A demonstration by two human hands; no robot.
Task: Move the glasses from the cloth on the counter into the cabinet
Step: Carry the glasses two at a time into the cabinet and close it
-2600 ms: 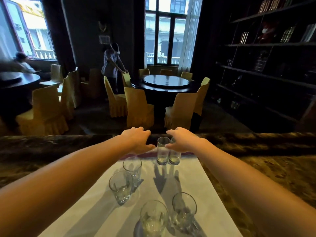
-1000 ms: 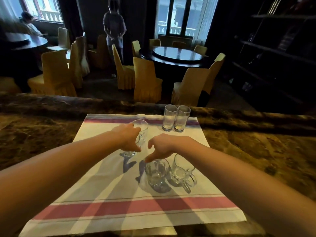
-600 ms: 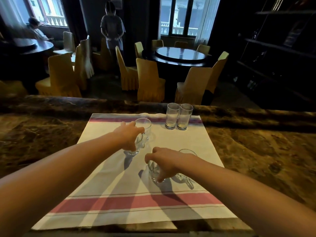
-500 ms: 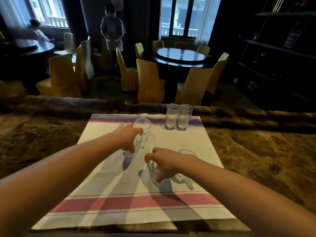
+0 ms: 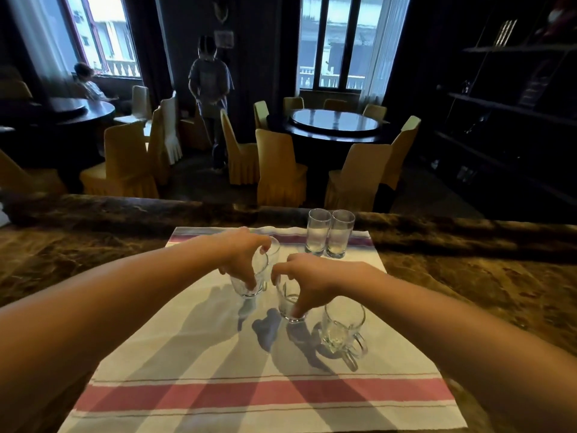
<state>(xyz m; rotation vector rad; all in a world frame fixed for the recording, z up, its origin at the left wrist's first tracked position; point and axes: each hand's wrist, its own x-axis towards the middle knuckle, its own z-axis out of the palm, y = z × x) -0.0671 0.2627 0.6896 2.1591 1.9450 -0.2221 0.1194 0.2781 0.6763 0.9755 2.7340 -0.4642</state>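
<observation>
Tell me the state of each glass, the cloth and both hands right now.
Cloth: spread flat on counter.
Left hand: fingers gripping two short glasses.
Right hand: fingers gripping single glass.
Mug: upright on cloth, untouched.
Two tall glasses: upright, side by side, far edge.

— Where did the camera sit?
— On the person's head, facing forward and down at the bench (image 5: pixel 93 260), near enough that the left hand (image 5: pixel 240 254) and right hand (image 5: pixel 312 276) lay mid-frame over the cloth (image 5: pixel 218 354).
— How much did it take in?
— A wide angle: the cloth's near edge below, the windows (image 5: pixel 331 42) across the room above.
</observation>
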